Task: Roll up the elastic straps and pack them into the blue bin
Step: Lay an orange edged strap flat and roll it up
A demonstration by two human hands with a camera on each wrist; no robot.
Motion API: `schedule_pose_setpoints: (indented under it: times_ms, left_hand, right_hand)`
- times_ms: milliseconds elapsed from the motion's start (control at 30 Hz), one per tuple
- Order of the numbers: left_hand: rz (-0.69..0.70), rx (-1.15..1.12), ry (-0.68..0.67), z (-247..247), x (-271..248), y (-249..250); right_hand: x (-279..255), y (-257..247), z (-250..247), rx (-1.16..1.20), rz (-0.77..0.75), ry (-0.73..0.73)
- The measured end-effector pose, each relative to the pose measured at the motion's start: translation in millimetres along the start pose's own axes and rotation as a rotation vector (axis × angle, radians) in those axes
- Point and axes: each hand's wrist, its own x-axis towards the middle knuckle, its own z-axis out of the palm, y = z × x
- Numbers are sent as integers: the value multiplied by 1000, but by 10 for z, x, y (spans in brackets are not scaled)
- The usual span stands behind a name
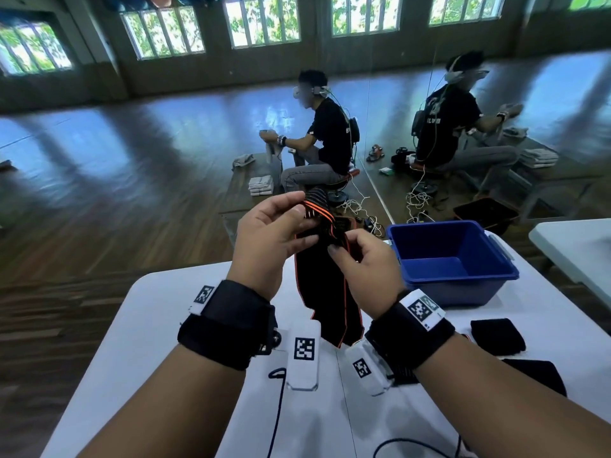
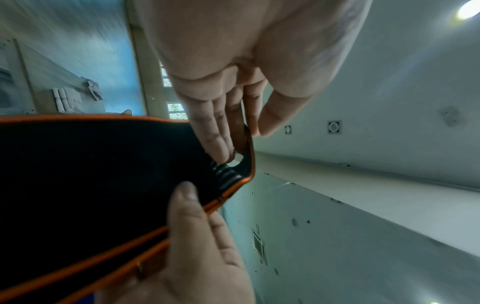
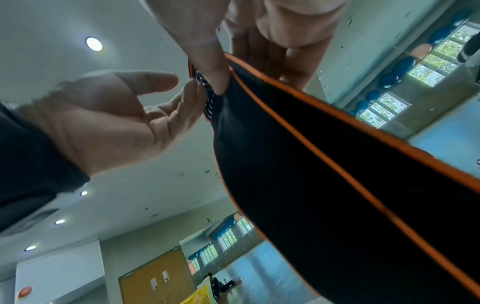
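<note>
White table (image 1: 172, 325) in a big hall with a mirrored wall, and the blue bin (image 1: 463, 279) sits at its far right corner with nothing visible inside. Both hands are up above the table, working the top end of a black strap (image 1: 325, 292) with orange edging. Left hand (image 1: 267, 246) pinches the striped end between thumb and fingers; right hand (image 1: 365, 269) pinches just below it, thumb pressed onto the fabric. The rest of the strap hangs loose down toward the table between the wrists. Two more dark straps (image 1: 497, 335) lie flat on the table near the right forearm. My read: the roll is only starting. Risk here is the long tail swinging free, so the first turns could go crooked or spring open if either pinch slackens on that stretchy fabric.
</note>
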Motion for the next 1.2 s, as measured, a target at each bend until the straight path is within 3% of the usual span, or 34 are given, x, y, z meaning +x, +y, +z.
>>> schedule_pose_setpoints:
  times_ms: [167,267,467,700,967,1100,1200]
  left_hand:
    - [206,331,90,-133,-46,-276]
    - [200,451,88,-136,-117,-491]
    - [140,326,49,0,-232,-677]
    - [-3,134,13,28,-316,-706]
    - [-17,162,-7,-152,-251,-786]
    - [-41,149,52,-289,-119,-902]
    - [-83,143,105,-424,35,-1026]
  right_hand:
    - [15,-18,-111,77,60,40]
    - [1,-31,-106,100,84,26]
    - [-47,-4,-2,101,103,-24]
    - [-134,11,188,216,212,-181]
    - [-297,99,195,205,215,-14]
    - [-601,336,273,57,179,-219]
    - [-897,570,344,-33,263,-448]
